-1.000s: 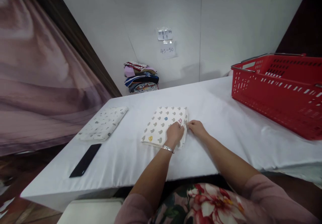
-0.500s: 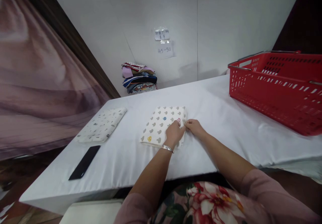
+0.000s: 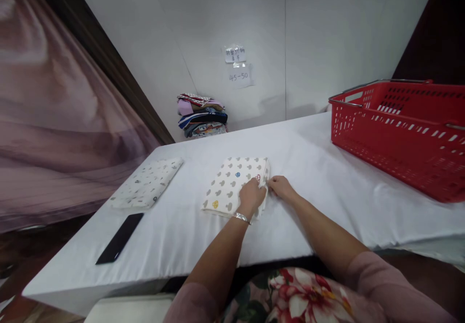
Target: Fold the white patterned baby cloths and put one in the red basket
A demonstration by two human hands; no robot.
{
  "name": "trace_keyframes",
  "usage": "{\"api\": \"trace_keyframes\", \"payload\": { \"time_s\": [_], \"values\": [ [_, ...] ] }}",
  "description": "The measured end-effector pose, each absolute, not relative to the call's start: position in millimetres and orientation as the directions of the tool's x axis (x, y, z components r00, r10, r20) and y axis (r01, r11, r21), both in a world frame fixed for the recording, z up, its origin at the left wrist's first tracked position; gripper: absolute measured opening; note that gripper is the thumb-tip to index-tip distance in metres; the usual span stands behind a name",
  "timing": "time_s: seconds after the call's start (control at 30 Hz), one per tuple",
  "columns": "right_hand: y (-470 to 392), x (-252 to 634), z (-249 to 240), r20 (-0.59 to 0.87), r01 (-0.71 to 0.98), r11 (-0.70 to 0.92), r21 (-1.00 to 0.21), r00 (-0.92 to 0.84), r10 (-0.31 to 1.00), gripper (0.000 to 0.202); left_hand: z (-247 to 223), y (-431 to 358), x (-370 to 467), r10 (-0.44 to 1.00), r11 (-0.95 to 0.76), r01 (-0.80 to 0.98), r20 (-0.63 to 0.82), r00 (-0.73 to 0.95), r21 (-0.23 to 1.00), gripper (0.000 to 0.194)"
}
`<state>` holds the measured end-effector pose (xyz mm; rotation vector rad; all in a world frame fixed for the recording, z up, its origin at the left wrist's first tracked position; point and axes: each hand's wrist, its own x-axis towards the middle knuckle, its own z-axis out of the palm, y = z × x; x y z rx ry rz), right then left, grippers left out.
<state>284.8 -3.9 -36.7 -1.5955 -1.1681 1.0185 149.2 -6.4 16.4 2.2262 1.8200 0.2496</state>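
Note:
A folded white cloth [image 3: 223,184] with grey mushroom-like prints and a few coloured ones lies flat before me on the table. My left hand [image 3: 252,196], a silver bracelet at its wrist, rests over the cloth's right side with the fingers closed on its edge. From the right, my right hand [image 3: 282,188] meets that same edge in a pinch. The fingertips of both hands are close together, and the bit of fabric between them is mostly hidden.
Another folded white cloth [image 3: 147,182] with small dark prints lies at the left, behind a black phone-like slab [image 3: 119,238]. A red plastic basket [image 3: 392,141] stands on the right. Stacked folded fabrics [image 3: 202,115] sit beyond the far edge, below paper signs [image 3: 239,75] on the wall.
The whole scene has shifted slightly downward in view. Both hands stay at the cloth's right edge; my right fingers are curled a little more.

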Motion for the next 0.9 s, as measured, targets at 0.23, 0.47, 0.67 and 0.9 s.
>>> {"api": "trace_keyframes", "payload": {
  "time_s": [0.23,0.47,0.67,0.9],
  "values": [
    [-8,282,-33,-0.086,0.136,-0.110,-0.985,0.172,0.981,0.020,18,-12,154,0.975,-0.205,0.931,-0.016,0.220,0.302,0.040],
    [-12,282,-28,-0.098,0.065,-0.107,-0.992,0.135,0.986,0.011,20,-7,156,0.966,-0.241,0.942,-0.032,0.255,0.234,0.034],
    [-3,293,-35,-0.263,0.002,-0.268,-0.963,0.179,0.948,0.010,22,-5,152,0.976,-0.204,0.948,-0.024,0.216,0.246,0.020],
    [6,291,-28,-0.373,0.006,-0.375,-0.927,0.100,0.923,0.017,23,-6,154,0.971,-0.236,0.953,0.069,0.227,0.188,0.022]
  ]
}}
